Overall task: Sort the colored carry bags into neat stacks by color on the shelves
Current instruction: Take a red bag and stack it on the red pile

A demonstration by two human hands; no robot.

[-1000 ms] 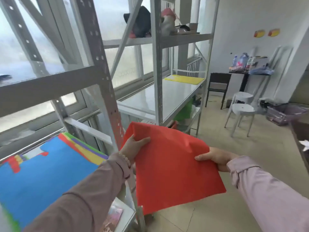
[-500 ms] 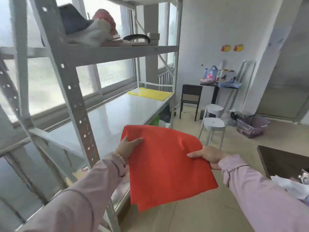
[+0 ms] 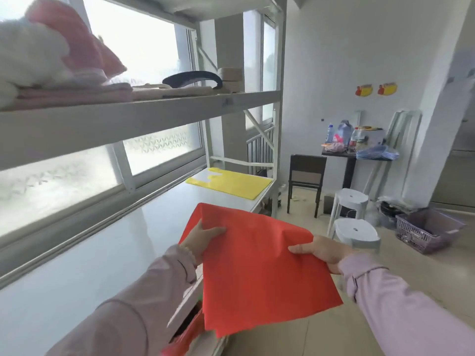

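The person stands at the open side of the shelf (image 3: 108, 253), holding a red bag (image 3: 259, 276) flat in the air, out past the shelf's front edge and a little above it. The left hand (image 3: 204, 236) pinches the bag's left edge, thumb on top, and sits right at the shelf's front rail; the right hand (image 3: 322, 251) grips the right edge, thumb over and fingers under, out over the floor. So the white shelf surface lies to the left and ahead of the bag, and the left hand is the nearer one by far. The bag tilts, its far corner pointing down the shelf toward the yellow bag (image 3: 231, 183), which lies flat at the far end, well apart. I'd judge the coming move to be a swing leftward over the rail, left hand leading, to lay the red bag down clear of the yellow one. More red (image 3: 180, 340) shows on the level below; what it is I cannot tell.
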